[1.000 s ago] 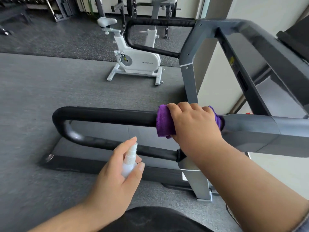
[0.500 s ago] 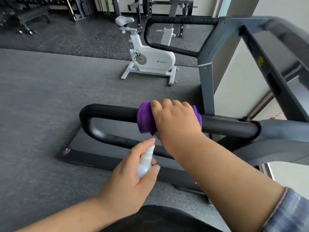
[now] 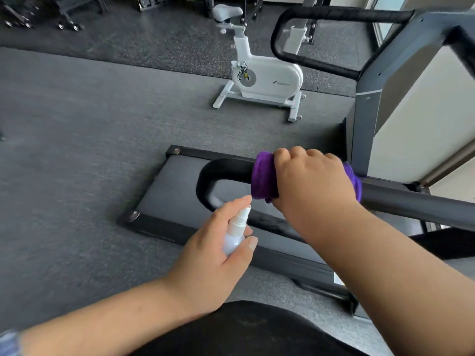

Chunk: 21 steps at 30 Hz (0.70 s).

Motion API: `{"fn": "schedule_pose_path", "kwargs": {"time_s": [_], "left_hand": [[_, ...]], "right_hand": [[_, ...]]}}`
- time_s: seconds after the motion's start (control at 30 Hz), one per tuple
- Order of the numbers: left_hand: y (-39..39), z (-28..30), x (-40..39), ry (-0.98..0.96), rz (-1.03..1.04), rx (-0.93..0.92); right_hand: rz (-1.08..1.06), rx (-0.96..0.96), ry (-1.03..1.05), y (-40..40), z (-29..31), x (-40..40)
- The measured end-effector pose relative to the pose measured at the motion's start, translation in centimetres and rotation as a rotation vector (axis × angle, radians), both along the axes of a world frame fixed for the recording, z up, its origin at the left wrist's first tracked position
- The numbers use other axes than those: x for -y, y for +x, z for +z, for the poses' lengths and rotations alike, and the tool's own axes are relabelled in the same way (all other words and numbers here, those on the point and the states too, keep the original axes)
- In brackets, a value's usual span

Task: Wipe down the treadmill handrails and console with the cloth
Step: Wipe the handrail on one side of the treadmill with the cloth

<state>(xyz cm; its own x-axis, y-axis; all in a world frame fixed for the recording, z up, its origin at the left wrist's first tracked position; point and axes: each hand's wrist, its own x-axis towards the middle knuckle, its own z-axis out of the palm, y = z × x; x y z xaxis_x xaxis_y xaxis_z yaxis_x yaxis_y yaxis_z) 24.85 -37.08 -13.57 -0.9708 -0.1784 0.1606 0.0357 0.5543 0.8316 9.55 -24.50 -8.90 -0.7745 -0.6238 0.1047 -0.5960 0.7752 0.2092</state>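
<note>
My right hand (image 3: 312, 181) grips a purple cloth (image 3: 263, 179) wrapped round the near black handrail (image 3: 226, 167) of the treadmill, close to the rail's curved left end. The cloth shows on both sides of my fist. My left hand (image 3: 218, 255) holds a small white spray bottle (image 3: 235, 233) just below the cloth, nozzle pointing up toward it. The far handrail (image 3: 341, 15) runs across the top right, joined to a grey upright (image 3: 370, 80). The console is out of view.
The treadmill deck (image 3: 180, 176) lies on grey gym flooring below the rail. A white exercise bike (image 3: 262, 73) stands beyond it. Racks and wheeled equipment (image 3: 64, 11) line the far wall. A pale wall (image 3: 416, 111) is at right.
My right hand has slid the cloth leftward along the near handrail toward its curved end. The view has swung left. My left hand keeps the bottle just below the cloth.
</note>
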Motion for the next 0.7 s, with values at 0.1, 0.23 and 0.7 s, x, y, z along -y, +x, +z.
{"fn": "schedule_pose_path", "kwargs": {"time_s": [0.1,0.23,0.7], "left_hand": [[0.0,0.1,2.6,-0.036,-0.078,-0.012],[0.2,-0.4,6.2,-0.063,-0.123,-0.038],[0.9,-2.7,14.9,-0.039,-0.248,-0.173]], "right_hand": [[-0.064,-0.009,0.039,1.1,-0.5,3.3],[-0.008,0.011,0.002,2.5,0.3,7.7],[0.149,0.096,0.494,2.6,0.3,17.3]]}}
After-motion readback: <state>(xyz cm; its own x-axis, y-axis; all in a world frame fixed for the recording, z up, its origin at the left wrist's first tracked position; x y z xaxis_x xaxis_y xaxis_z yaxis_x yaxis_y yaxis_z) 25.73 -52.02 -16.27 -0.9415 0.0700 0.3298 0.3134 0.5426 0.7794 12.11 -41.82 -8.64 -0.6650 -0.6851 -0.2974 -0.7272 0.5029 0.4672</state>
